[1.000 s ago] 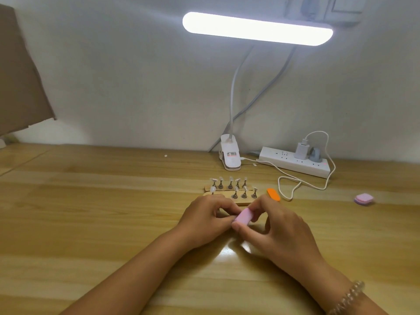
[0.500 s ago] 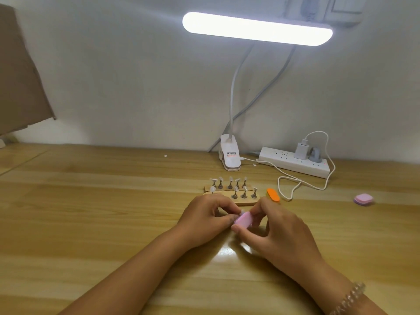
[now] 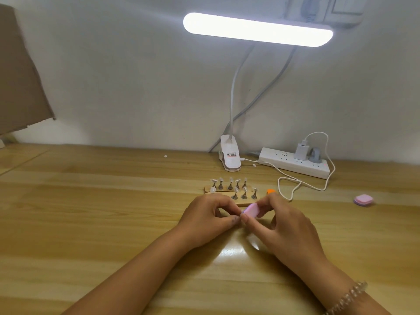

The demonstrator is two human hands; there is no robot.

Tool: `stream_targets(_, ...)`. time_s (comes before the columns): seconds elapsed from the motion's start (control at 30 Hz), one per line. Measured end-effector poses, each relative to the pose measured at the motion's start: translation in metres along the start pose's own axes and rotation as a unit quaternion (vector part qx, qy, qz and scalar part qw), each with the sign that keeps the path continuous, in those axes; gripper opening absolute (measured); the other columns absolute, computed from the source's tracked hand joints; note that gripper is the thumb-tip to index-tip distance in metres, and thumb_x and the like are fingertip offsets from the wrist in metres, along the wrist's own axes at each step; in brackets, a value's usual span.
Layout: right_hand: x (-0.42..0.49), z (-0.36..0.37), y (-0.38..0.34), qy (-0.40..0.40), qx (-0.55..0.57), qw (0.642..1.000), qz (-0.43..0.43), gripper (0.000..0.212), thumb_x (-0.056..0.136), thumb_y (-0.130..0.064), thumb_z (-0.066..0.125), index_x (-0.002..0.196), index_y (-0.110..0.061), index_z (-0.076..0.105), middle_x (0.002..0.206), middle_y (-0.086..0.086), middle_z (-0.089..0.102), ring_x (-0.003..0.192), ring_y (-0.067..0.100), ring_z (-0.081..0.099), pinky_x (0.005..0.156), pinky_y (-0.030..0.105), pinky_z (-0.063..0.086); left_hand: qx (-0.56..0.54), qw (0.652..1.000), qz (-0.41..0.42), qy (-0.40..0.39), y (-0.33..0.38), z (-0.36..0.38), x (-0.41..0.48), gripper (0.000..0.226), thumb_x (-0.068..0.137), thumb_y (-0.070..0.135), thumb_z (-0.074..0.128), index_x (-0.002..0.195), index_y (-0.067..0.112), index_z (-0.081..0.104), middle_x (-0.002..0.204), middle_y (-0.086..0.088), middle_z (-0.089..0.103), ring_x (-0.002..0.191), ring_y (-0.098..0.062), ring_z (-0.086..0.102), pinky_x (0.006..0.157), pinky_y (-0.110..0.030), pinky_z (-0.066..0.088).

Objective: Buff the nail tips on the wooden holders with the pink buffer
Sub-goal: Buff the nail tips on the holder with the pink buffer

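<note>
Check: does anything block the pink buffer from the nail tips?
Nothing visible does. The right hand holds the pink buffer just in front of the wooden holders; the left hand hides only part of the near one.

Desk lit by a bright LED lamp bar (image 3: 258, 29), blown out to flat white.
Its light washes the wall (image 3: 125, 76) and fades leftward. A hard glare patch sits on the varnished wooden table (image 3: 91, 212), just nearer than the slightly blurred pink buffer (image 3: 251, 210). Shadows are soft. Wide-angle bending and smear show at the cardboard (image 3: 18, 76) on the left edge.
</note>
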State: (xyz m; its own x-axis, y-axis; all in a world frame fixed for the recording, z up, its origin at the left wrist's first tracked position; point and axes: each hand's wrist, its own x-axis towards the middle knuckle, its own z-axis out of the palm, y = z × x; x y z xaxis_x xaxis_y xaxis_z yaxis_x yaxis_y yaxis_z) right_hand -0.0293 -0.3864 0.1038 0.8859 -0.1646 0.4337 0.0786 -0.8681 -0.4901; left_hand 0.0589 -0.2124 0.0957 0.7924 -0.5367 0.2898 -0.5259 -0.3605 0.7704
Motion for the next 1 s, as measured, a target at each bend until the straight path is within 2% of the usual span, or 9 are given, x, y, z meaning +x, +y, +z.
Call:
stream_targets(0.1,-0.0039,0.0006,-0.0053,-0.018,-0.011,0.999,-0.042,0.038,0.074,-0.069,0.059,0.091,-0.036,0.054,0.087,-0.024,0.062,0.059,-0.001,0.049,0.055,0.024,0.041,-0.003,1.0,-0.002,-0.003,0.0003,-0.0003,-0.0005,0.017,0.079,0.02,0.076,0.077,0.036,0.073,0.079,0.023,0.068,0.051,0.003,0.049,0.059,-0.02,0.037)
stream_targets(0.23,0.0003,-0.0011,-0.0023,-0.002,-0.003,1.0,-0.015,0.036,0.076,-0.067,0.059,0.093,-0.036,0.055,0.091,-0.023,0.062,0.067,0.0,0.052,0.06,0.027,0.044,0.014,1.0,0.0,0.008,0.0006,-0.0002,0.0,0.026,0.08,0.021,0.08,0.071,0.043,0.068,0.075,0.026,0.065,0.052,0.004,0.05,0.06,-0.021,0.038)
stream_targets(0.37,-0.0052,0.0004,-0.0079,-0.032,-0.012,0.997,-0.065,0.037,0.075,-0.067,0.058,0.093,-0.035,0.054,0.092,-0.021,0.059,0.061,0.0,0.05,0.054,0.023,0.04,0.024,1.0,0.002,0.003,0.0005,-0.0007,-0.0014,0.014,0.078,0.021,0.079,0.077,0.034,0.075,0.074,0.029,0.065,0.051,0.002,0.05,0.058,-0.019,0.036)
stream_targets(0.5,0.0004,-0.0009,-0.0019,-0.006,0.002,1.0,-0.028,0.032,0.079,-0.06,0.065,0.095,-0.034,0.056,0.092,-0.021,0.059,0.068,0.001,0.052,0.062,0.026,0.045,0.043,0.999,0.009,0.005,0.0029,-0.001,-0.0009,0.023,0.079,0.023,0.08,0.073,0.043,0.07,0.072,0.032,0.063,0.052,0.004,0.05,0.058,-0.017,0.035)
stream_targets(0.63,-0.0051,0.0005,-0.0071,-0.039,0.0,0.997,-0.074,0.034,0.076,-0.065,0.058,0.094,-0.036,0.054,0.093,-0.022,0.059,0.062,-0.001,0.051,0.053,0.018,0.034,0.034,0.999,0.006,0.004,0.0018,-0.0008,-0.0009,0.011,0.077,0.02,0.079,0.079,0.032,0.077,0.073,0.027,0.066,0.053,0.002,0.05,0.058,-0.019,0.036)
stream_targets(0.8,0.0007,-0.0004,-0.0015,-0.009,0.01,0.999,-0.032,0.03,0.08,-0.058,0.066,0.096,-0.034,0.057,0.094,-0.021,0.061,0.064,-0.003,0.049,0.06,0.024,0.041,0.037,0.999,0.006,0.005,0.0033,-0.0004,-0.0001,0.025,0.079,0.022,0.081,0.073,0.044,0.071,0.072,0.031,0.063,0.053,0.004,0.051,0.059,-0.018,0.037)
stream_targets(0.9,-0.0041,0.0008,-0.0057,-0.034,0.009,0.997,-0.065,0.033,0.075,-0.062,0.061,0.094,-0.035,0.056,0.092,-0.022,0.061,0.065,-0.002,0.052,0.054,0.019,0.036,0.026,1.0,0.006,0.002,0.0028,-0.0006,-0.0008,0.022,0.078,0.019,0.079,0.075,0.04,0.073,0.072,0.029,0.064,0.052,0.003,0.051,0.058,-0.017,0.036)
stream_targets(1.0,-0.0005,-0.0003,-0.0025,-0.02,0.035,0.999,-0.021,0.032,0.075,-0.061,0.065,0.092,-0.034,0.058,0.092,-0.022,0.062,0.073,-0.001,0.056,0.062,0.025,0.044,0.025,1.0,0.004,0.005,0.0042,-0.0008,-0.0012,0.021,0.079,0.021,0.081,0.074,0.039,0.072,0.07,0.031,0.063,0.052,0.004,0.051,0.058,-0.014,0.036)
